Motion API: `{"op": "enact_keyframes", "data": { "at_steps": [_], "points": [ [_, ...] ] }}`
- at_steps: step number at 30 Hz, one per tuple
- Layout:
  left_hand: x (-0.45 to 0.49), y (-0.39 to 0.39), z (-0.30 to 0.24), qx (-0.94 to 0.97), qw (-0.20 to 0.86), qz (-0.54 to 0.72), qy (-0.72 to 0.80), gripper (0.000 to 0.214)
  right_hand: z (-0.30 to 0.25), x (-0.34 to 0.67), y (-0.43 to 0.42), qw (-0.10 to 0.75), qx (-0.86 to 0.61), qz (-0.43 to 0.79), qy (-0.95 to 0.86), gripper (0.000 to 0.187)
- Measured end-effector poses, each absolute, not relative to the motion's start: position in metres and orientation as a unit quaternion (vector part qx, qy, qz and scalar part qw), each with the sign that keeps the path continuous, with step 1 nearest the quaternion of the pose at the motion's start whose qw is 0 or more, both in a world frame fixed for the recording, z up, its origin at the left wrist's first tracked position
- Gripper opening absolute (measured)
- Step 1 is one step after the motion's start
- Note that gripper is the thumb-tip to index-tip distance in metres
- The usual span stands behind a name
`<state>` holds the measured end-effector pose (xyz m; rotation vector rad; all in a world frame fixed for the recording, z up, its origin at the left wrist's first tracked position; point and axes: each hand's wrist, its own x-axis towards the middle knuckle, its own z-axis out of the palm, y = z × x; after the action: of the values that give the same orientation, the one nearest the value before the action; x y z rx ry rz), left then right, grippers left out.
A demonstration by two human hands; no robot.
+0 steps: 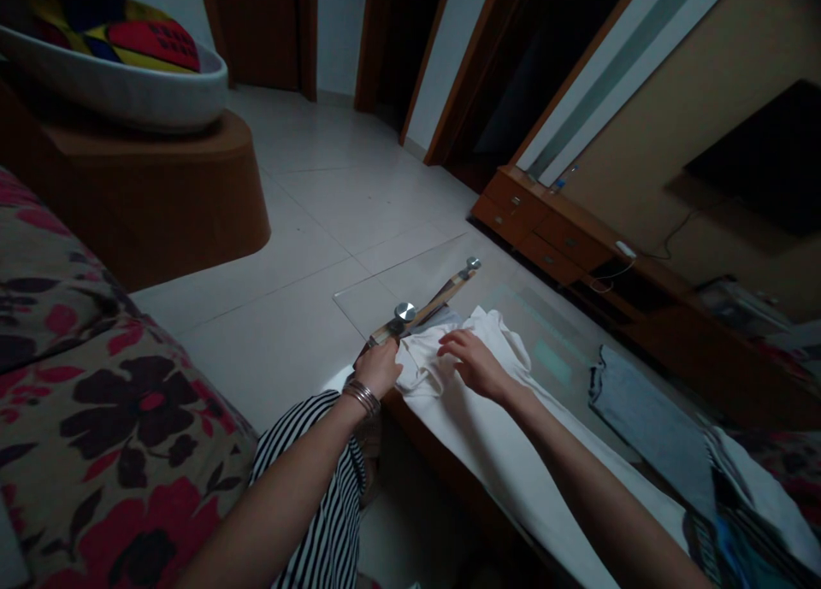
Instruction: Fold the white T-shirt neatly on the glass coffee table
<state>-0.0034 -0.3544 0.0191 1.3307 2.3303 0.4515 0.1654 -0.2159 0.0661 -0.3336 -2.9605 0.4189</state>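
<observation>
Two-point hold: left hand (pixel 378 368) clenches the white garment (pixel 449 418) edge, apparently anchoring it; right hand (pixel 473 364), fingers spread, presses it flat.

Dim, underexposed room; edges bow from wide-angle distortion, corners darkest.

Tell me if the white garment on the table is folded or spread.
Mostly spread: the white garment lies long and flat along the glass table, bunched only by the left hand and right hand.

Both hands (pixel 427 365) press a white garment (pixel 487 418) on a glass table (pixel 385 285).
</observation>
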Motion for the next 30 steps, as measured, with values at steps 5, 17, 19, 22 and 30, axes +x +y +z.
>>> {"op": "enact_keyframes", "data": {
  "at_steps": [5,17,19,22,30],
  "points": [
    [-0.009,-0.357,0.021,0.458,0.199,0.169,0.85,0.024,0.045,0.196,-0.24,0.048,-0.105,0.026,-0.993,0.061],
    [0.001,-0.376,0.033,0.57,0.236,0.391,0.683,0.041,0.059,0.142,-0.206,0.115,-0.152,0.228,-0.955,0.024],
    [0.008,-0.382,0.028,0.587,0.209,0.353,0.698,0.059,0.058,0.133,-0.201,0.099,-0.163,0.259,-0.947,0.028],
    [0.019,-0.383,0.024,0.597,0.169,0.303,0.723,0.057,0.055,0.123,-0.196,0.079,-0.177,0.308,-0.932,0.03],
    [0.028,-0.381,0.033,0.541,0.062,0.236,0.805,0.027,0.052,0.118,-0.191,0.052,-0.202,0.365,-0.907,0.034]
  ]
}}
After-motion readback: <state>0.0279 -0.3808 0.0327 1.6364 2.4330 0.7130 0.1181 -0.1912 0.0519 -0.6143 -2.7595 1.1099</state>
